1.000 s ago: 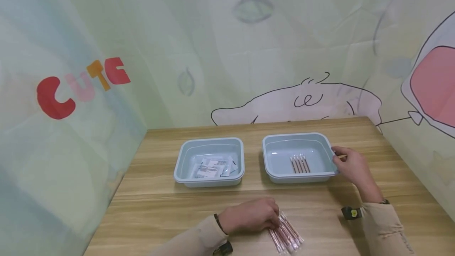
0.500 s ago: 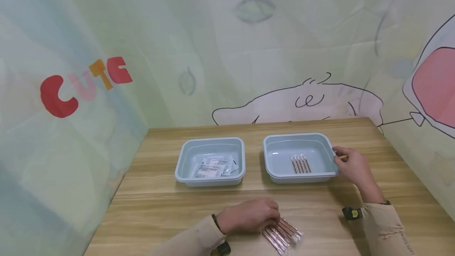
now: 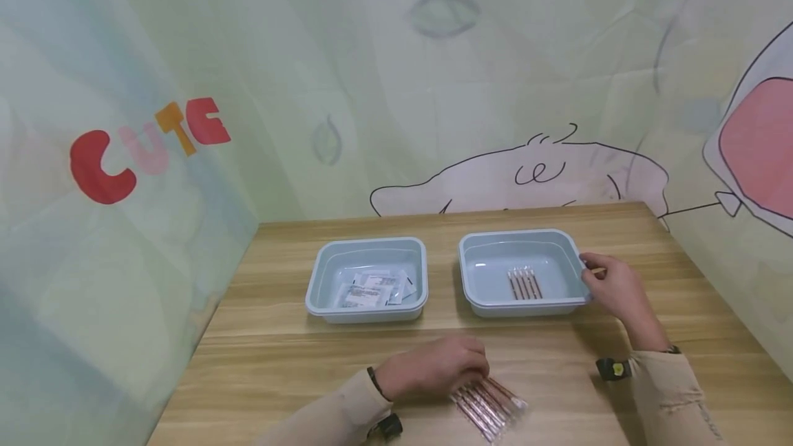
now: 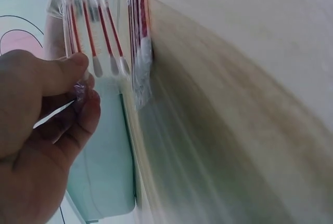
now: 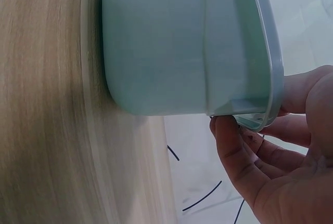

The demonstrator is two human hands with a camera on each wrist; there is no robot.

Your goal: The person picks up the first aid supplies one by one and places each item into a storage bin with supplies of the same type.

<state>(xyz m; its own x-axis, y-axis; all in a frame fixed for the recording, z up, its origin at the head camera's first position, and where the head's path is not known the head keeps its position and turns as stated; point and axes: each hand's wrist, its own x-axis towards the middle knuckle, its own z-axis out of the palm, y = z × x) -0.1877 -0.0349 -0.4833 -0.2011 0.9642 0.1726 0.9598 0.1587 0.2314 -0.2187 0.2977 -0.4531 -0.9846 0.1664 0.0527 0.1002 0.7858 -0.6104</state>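
free: above left tray (image 3: 372,318) | narrow: gap to right tray (image 3: 526,310) | blocked: its right side, by right hand (image 3: 616,288)

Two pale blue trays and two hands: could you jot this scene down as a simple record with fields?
Left hand: pinches a clear swab packet
Beside it: second swab packet on the table
Right hand: holds the right tray by its edge
Right tray: wrapped swabs inside
Left tray: flat printed sachets inside
Table: wood-grain
Backdrop: pale green, reading "CUTE"

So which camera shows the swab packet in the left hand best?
The left wrist view: the packet and its white tips show up close. In the head view, the left hand partly hides it; the right wrist view lacks it.
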